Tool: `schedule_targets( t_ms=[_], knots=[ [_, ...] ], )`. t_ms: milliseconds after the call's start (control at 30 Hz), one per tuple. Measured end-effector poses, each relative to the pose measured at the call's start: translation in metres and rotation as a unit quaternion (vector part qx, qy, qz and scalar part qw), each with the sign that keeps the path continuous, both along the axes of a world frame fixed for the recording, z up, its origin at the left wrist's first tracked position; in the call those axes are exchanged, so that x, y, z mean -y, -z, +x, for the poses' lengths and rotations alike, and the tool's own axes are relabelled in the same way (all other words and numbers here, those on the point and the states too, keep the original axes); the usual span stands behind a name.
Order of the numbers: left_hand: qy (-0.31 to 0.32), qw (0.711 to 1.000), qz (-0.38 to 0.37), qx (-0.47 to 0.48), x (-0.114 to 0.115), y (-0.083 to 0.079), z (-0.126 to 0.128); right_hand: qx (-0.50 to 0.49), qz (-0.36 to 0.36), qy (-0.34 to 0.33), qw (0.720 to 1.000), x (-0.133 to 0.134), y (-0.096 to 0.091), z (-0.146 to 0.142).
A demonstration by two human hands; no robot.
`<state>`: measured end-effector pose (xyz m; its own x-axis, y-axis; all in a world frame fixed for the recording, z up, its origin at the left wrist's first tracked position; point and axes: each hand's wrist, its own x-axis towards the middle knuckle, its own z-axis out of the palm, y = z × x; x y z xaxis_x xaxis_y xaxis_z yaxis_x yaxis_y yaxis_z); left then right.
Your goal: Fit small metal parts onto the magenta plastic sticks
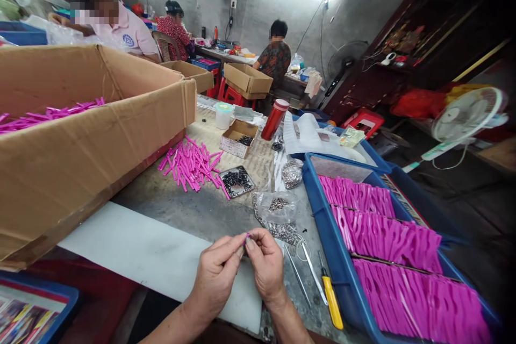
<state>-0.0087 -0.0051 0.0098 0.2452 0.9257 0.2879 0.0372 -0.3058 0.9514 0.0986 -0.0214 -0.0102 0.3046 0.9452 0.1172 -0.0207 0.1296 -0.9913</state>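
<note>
Over the white sheet (137, 250), my left hand (215, 269) and my right hand (266, 269) meet with fingertips pinched together. Between them a bit of a small magenta piece (247, 235) shows; my fingers hide the rest. Beyond lies a heap of magenta pieces (189, 166), beside a square dish (248, 188) of small black parts. Clear bags (278, 207) with small metal parts sit just past my right hand. To its right are a thin metal tool (297, 275), tweezers (314, 271) and a yellow-handled screwdriver (331, 301).
At left stands a large cardboard box (92, 145) with magenta pieces inside. A blue crate (336, 263) at right holds rows of magenta pieces. A red thermos (275, 120) and small open carton (229, 145) stand farther back. Several people sit at benches behind.
</note>
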Motion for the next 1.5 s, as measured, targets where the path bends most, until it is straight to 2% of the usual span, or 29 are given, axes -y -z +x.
schedule_targets(
  t_ms=[267, 667, 833, 1100, 1333, 1500],
  knots=[
    [0.0, 1.0, 0.008, -0.007, -0.0013, 0.0006, 0.0006, -0.012, 0.005, 0.018, 1.0, -0.0016, -0.0031, -0.0004],
    [0.008, 1.0, -0.006, 0.003, -0.0019, 0.003, 0.0007, -0.009, 0.007, -0.009, 1.0, -0.0007, -0.0021, -0.0002],
    [0.009, 1.0, -0.026, 0.01, -0.0009, 0.0009, 0.0018, -0.005, 0.016, 0.021, 1.0, -0.0019, -0.0036, -0.0004],
    [0.01, 1.0, -0.022, 0.004, -0.0013, 0.002, 0.0031, 0.04, 0.01, 0.031, 0.999, -0.0005, -0.0014, 0.0014],
    [0.013, 1.0, 0.018, -0.002, -0.0005, 0.0016, 0.005, -0.008, -0.019, 0.032, 0.999, 0.0013, -0.0022, -0.0031],
    [0.023, 1.0, -0.01, -0.001, -0.0005, 0.0057, 0.0061, 0.018, -0.025, 0.043, 0.999, 0.005, -0.0036, 0.0006]
  ],
)
